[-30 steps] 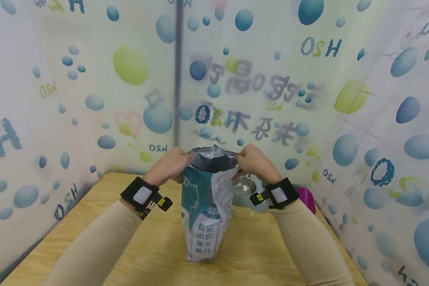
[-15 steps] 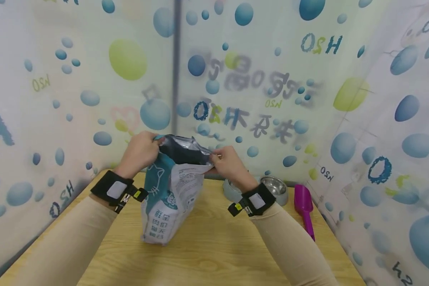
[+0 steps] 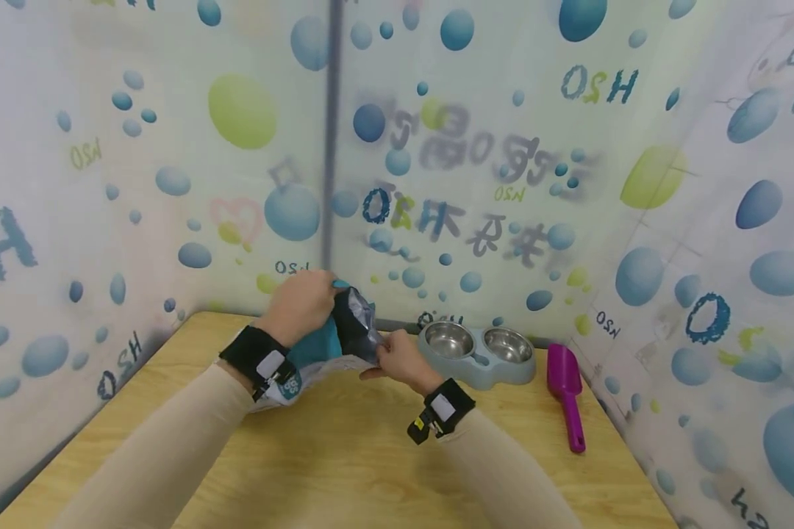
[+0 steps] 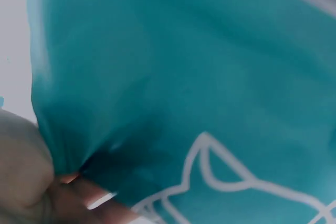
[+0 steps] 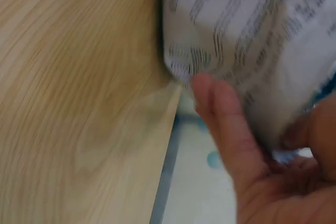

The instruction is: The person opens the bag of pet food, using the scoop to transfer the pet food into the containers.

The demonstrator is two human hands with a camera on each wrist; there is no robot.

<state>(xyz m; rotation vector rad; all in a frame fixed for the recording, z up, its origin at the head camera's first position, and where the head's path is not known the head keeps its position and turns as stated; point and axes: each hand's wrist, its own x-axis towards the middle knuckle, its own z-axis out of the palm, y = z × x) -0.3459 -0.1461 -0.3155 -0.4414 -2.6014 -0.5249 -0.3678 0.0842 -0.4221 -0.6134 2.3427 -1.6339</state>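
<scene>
A teal-and-white cat food bag [image 3: 319, 347] leans over above the table, its silvery open mouth facing right. My left hand [image 3: 302, 307] grips the upper corner of the rim. In the left wrist view its fingers bunch the teal film of the bag [image 4: 157, 77]. The right hand [image 3: 405, 361] pinches the lower right part of the rim. Seen from the right wrist, that hand [image 5: 247, 145] has thumb and fingers on the printed white side of the bag [image 5: 231, 24]. The left forearm hides most of the bag's lower part. What lies inside the bag cannot be seen.
A pale blue double pet bowl [image 3: 481, 376] with two steel dishes stands at the back, right of the bag. A purple scoop [image 3: 569, 397] lies further right on the wooden table [image 3: 344, 470]. A patterned curtain [image 3: 437, 132] encloses the back and sides.
The bag stood upright in front of the bowl, swung left, and now tips over with its mouth turned right. Both hands have kept hold of its rim. The bowl and scoop have come into full view.
</scene>
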